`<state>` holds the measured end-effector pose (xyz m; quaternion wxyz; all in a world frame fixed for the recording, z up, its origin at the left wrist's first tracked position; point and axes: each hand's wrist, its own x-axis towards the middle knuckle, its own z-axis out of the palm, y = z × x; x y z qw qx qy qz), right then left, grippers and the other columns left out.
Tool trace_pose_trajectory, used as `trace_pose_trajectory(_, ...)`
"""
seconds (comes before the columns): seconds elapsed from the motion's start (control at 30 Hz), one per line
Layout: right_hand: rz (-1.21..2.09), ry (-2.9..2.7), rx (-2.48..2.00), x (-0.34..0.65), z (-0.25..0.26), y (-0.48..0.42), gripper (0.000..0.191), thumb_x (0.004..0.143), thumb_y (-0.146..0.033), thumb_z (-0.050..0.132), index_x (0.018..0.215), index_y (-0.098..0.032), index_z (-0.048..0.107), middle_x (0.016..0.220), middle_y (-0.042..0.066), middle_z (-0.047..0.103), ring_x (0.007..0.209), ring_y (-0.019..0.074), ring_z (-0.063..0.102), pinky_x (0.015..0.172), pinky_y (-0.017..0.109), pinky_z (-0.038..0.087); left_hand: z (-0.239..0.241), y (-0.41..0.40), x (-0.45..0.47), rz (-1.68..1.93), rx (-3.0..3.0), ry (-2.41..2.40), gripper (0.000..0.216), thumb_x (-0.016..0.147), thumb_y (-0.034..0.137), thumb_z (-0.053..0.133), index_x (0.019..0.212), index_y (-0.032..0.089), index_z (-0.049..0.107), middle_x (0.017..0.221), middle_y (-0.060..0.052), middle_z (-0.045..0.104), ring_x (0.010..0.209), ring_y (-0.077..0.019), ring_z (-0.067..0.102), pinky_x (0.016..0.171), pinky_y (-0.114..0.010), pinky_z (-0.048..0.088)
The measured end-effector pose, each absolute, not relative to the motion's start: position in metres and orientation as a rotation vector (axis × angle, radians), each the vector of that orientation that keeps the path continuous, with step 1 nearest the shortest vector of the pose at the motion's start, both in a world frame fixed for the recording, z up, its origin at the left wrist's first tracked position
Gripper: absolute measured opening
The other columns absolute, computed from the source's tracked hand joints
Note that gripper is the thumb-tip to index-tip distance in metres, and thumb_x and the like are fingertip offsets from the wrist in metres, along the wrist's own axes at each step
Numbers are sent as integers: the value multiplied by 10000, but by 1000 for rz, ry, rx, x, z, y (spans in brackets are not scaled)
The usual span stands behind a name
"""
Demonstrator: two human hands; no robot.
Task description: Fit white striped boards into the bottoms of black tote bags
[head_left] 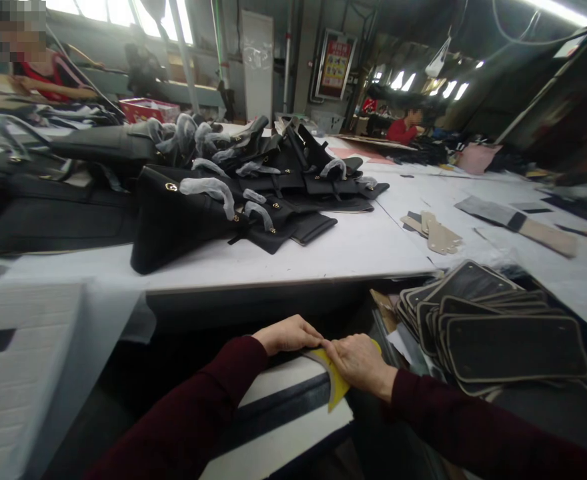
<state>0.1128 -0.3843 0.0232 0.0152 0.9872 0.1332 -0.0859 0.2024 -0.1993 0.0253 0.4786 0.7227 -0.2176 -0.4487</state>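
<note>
A curved yellow piece with a grey-beige edge (340, 388) lies over the end of a panel with white and dark stripes (288, 399), low in the middle. My right hand (361, 363) is closed around the yellow piece, its thumb and fingers pressed on the upper part. Just left of it, my left hand (291, 335) pinches at the same piece's upper edge, its fingertips meeting those of my right hand. The hands cover much of the piece, so its full shape is hidden.
Black bags with plastic-wrapped handles (208, 190) are heaped on the white worktable (363, 247). A stack of dark panels with pale edges (516, 347) stands at right. Beige cut pieces (441, 233) lie beyond it. A white box (23, 373) is at left. Other people sit farther back.
</note>
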Motion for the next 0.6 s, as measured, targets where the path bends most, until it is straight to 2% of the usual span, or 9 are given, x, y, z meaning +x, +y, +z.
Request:
trace_pose_trajectory(0.3, -314, 455, 3186, 115, 16, -391, 640, 1051, -414, 186, 729, -193, 693, 744, 80, 734, 674, 200, 694, 564, 296, 279, 23, -210, 218, -1146, 1843, -518, 391, 612, 305, 671, 945, 141, 796, 876, -45, 754, 737, -187, 597, 706, -292, 469)
trace_pose_trajectory(0.47, -358, 499, 3290, 117, 11, -395, 635, 1044, -422, 193, 706, -187, 676, 726, 87, 724, 670, 191, 672, 579, 297, 257, 29, -215, 217, -1146, 1920, -537, 363, 635, 312, 665, 935, 161, 801, 813, -21, 743, 726, -175, 591, 689, -270, 459)
trace_pose_trajectory(0.6, -389, 481, 3410, 119, 7, -398, 643, 1029, -455, 191, 706, -170, 669, 747, 115, 715, 672, 198, 646, 597, 301, 263, 36, -217, 214, -1101, 2017, -564, 340, 644, 275, 655, 932, 171, 804, 754, -22, 736, 745, -203, 618, 707, -288, 470)
